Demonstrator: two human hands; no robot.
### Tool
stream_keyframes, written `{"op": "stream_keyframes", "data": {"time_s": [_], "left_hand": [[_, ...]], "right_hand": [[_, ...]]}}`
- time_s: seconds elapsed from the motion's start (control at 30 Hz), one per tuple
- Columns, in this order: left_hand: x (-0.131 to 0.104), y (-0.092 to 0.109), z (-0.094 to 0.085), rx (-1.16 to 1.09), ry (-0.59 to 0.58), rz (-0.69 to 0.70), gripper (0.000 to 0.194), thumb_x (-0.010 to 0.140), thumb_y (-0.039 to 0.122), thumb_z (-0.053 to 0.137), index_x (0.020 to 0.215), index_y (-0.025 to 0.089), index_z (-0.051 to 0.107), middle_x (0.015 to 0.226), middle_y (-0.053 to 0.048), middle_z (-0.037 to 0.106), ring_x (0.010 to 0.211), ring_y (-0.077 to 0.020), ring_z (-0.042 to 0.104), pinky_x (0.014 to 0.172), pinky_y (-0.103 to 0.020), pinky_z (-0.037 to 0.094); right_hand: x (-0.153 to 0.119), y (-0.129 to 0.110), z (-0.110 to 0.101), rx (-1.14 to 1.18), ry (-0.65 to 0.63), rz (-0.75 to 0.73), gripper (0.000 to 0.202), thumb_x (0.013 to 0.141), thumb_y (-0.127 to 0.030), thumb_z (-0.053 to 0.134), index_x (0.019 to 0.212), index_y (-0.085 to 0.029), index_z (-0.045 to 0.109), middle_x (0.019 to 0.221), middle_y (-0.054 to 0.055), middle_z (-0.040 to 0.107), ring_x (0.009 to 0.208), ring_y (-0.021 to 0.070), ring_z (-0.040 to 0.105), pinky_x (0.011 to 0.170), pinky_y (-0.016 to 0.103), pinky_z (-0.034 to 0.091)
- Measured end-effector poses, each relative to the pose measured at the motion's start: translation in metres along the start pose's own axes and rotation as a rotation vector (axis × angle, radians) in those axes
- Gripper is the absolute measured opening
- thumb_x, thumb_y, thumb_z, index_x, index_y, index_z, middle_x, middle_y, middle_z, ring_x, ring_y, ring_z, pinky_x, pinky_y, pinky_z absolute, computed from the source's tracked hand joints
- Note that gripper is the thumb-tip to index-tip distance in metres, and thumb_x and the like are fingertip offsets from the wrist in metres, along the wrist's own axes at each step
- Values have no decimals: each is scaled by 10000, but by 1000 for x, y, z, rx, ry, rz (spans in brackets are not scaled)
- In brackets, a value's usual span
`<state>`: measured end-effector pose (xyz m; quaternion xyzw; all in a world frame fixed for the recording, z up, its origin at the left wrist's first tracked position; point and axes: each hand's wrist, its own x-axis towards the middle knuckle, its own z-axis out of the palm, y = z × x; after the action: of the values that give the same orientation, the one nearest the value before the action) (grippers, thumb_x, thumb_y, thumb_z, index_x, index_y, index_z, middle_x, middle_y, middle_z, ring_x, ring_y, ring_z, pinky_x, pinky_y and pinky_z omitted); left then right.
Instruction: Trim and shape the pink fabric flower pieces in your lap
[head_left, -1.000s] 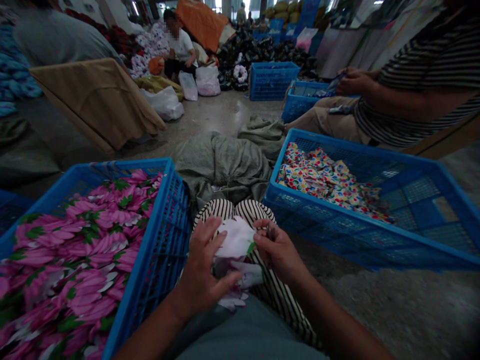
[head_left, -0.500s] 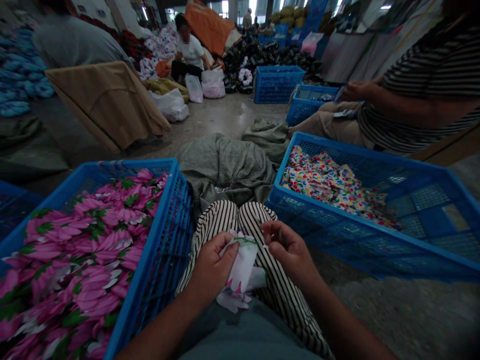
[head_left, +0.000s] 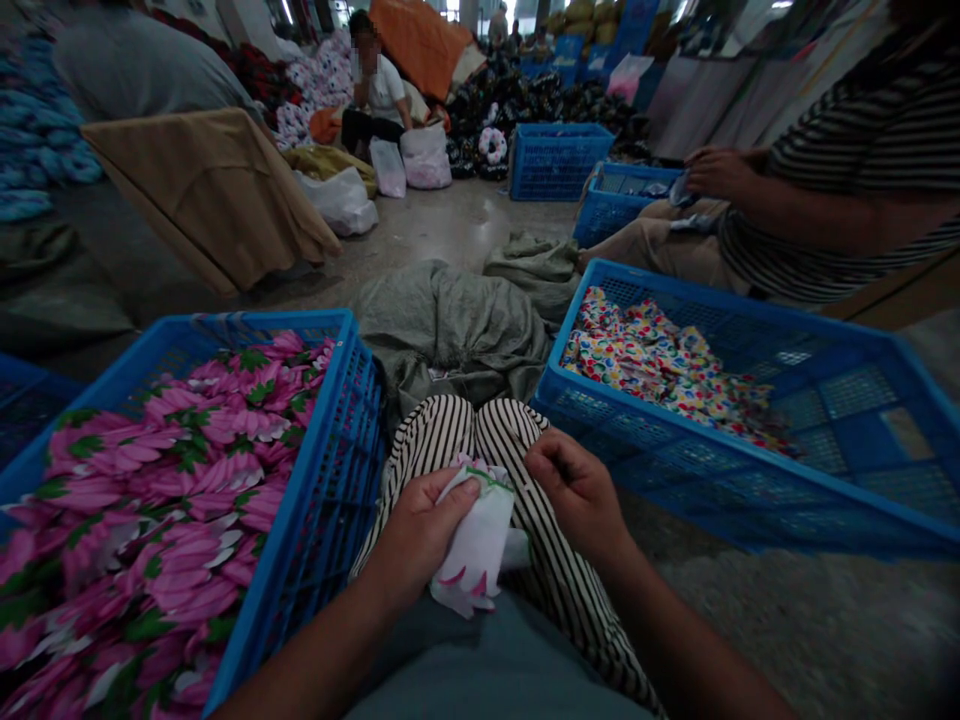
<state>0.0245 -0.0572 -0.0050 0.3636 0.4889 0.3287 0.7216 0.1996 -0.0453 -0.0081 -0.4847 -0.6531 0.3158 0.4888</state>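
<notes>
A white cloth piece (head_left: 480, 530) with a green edge at its top and pink tips at its bottom lies over my lap. My left hand (head_left: 431, 515) pinches its upper left side between thumb and fingers. To the right of the cloth, apart from it, my right hand (head_left: 574, 485) is closed above the striped trousers, its fingertips pressed together. Whatever those fingertips hold, if anything, is too small to make out. Another pale piece (head_left: 516, 550) shows behind the cloth on my lap.
On the left, a blue crate (head_left: 349, 350) holds pink and green cloth pieces. The right-hand blue crate (head_left: 660, 425) contains multicoloured patterned pieces. A grey-green sack (head_left: 450, 325) lies beyond my knees. A person in stripes (head_left: 840, 200) sits at the right.
The fingers of my right hand have drawn together. The cloth in my left hand has turned slightly, its pink-tipped end now hanging more openly. The view has tilted a little.
</notes>
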Motion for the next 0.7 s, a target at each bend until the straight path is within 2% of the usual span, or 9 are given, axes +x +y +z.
{"op": "stream_keyframes", "data": {"time_s": [0.07, 0.13, 0.2, 0.27, 0.33, 0.5, 0.6, 0.7], "left_hand": [[1, 2, 1, 27, 15, 17, 271, 746, 400, 573, 765, 133, 617, 585, 14, 557, 493, -88, 457, 453, -193, 307], [1, 4, 3, 36, 14, 35, 269, 737, 398, 582, 736, 132, 620, 580, 15, 555, 503, -92, 463, 463, -196, 315], [1, 5, 5, 7, 2, 35, 256, 726, 392, 595, 715, 137, 616, 576, 17, 559, 506, -94, 470, 476, -199, 326], [1, 4, 6, -48, -16, 13, 229, 716, 371, 609, 705, 142, 607, 565, 23, 556, 494, -90, 467, 479, -198, 327], [1, 3, 7, -110, -37, -13, 204, 712, 344, 617, 685, 143, 590, 541, 32, 539, 469, -80, 451, 465, -192, 313], [-2, 3, 7, -159, -91, -42, 193, 717, 325, 624, 729, 135, 590, 562, 24, 548, 470, -69, 461, 461, -178, 320], [-3, 5, 6, -142, -93, -97, 225, 707, 349, 631, 699, 127, 594, 538, 20, 545, 437, -64, 445, 430, -174, 309], [-3, 6, 5, -159, -74, -91, 211, 715, 335, 626, 703, 126, 600, 548, 15, 552, 458, -71, 459, 445, -178, 320]], "right_hand": [[-3, -3, -2, 8, -8, -46, 161, 831, -228, 489, 675, -188, 504, 634, -20, 433, 575, 125, 423, 531, 250, 329], [-6, -7, -1, 3, -70, -120, 88, 782, -278, 574, 800, -194, 555, 674, -12, 454, 587, 132, 432, 527, 253, 335], [-8, -9, 1, -28, -155, -186, 215, 741, -283, 631, 929, -202, 565, 720, 3, 480, 610, 140, 447, 531, 257, 347], [-8, -9, 4, -57, -208, -211, 175, 768, -228, 598, 940, -211, 568, 743, 17, 499, 631, 145, 464, 539, 258, 358], [-8, -8, 6, -63, -221, -203, 104, 795, -145, 525, 864, -209, 570, 736, 22, 506, 642, 144, 478, 551, 258, 366], [-7, -4, 7, -76, -197, -188, 153, 755, -50, 458, 727, -197, 493, 692, 6, 479, 637, 142, 462, 571, 262, 344], [-4, -4, 4, -92, -102, -185, 147, 777, -67, 440, 707, -194, 461, 680, 2, 449, 631, 141, 439, 569, 264, 329], [-3, -5, 0, -62, -40, -148, 141, 822, -131, 436, 699, -194, 465, 666, 0, 434, 628, 145, 434, 572, 270, 332]]}}
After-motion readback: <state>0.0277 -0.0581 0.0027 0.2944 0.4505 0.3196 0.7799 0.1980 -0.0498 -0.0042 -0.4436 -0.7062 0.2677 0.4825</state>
